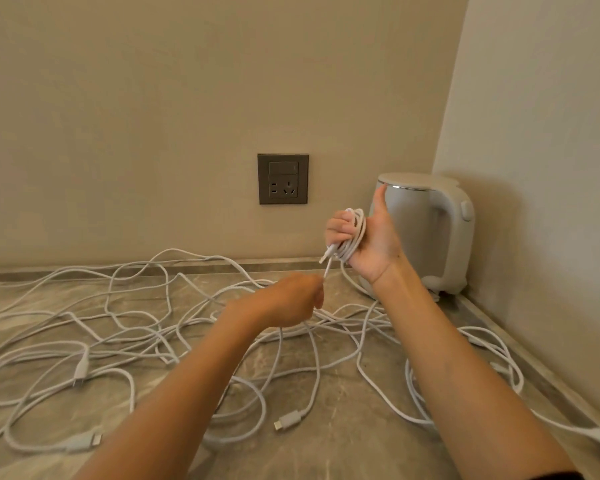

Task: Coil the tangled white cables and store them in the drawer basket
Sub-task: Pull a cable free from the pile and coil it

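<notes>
Right hand (374, 242) gripped a coiled white cable (355, 237), thumb raised, left hand (288, 303) pinched its trailing strand, tangled cables (81, 367) sprawled across marble counter (343, 445).

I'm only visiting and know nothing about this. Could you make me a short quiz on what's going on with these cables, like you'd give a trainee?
1. True or false: the right hand holds a coil of white cable wound round its fingers.
2. What stands in the corner behind that hand? A: a toaster. B: a kettle. C: a vase.
3. Fill in: the left hand pinches a strand just below the ____.

Key: 1 true; 2 B; 3 coil.
</notes>
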